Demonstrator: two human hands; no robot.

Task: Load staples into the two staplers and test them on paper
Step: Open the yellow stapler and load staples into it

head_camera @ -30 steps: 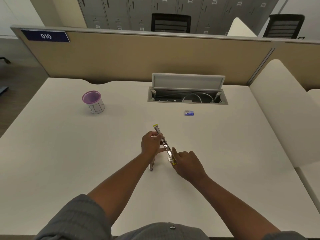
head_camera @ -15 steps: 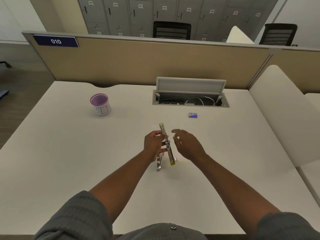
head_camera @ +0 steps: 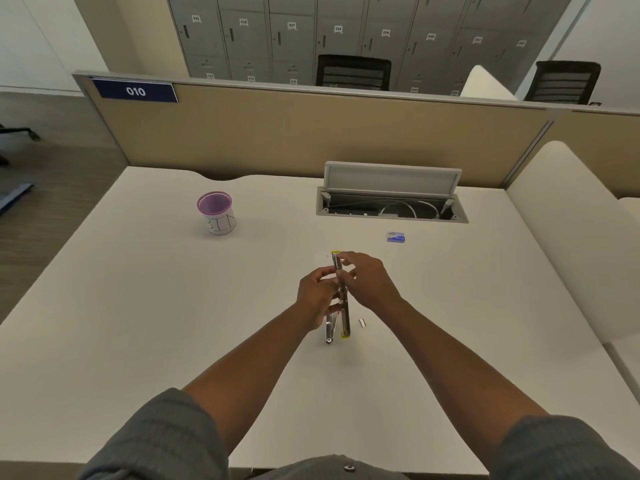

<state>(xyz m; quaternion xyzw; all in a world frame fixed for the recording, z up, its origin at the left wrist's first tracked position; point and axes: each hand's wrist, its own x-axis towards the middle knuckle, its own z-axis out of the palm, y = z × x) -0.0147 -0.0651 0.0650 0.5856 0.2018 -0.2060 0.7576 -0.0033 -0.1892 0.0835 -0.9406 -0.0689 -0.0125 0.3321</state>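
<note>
A metal stapler [head_camera: 343, 306] with yellow ends stands swung open at the middle of the white desk [head_camera: 138, 306]. My left hand [head_camera: 317, 297] grips its left side at mid-length. My right hand [head_camera: 369, 280] pinches the upper part of its long arm near the far yellow tip. A short strip of staples [head_camera: 362, 323] lies on the desk just right of the stapler. A small blue staple box [head_camera: 396, 237] lies farther back on the right. I see no second stapler and no paper.
A purple-rimmed cup marked BIN [head_camera: 216, 213] stands at the back left. An open cable hatch [head_camera: 391, 195] with its lid up sits at the back centre. A tan partition [head_camera: 311, 133] closes the far edge, and a white divider [head_camera: 568, 237] runs along the right.
My right hand left the stapler's near end, rose, and now pinches the upper arm. The stapler has turned from slanted to nearly straight away from me. The left hand kept its grip.
</note>
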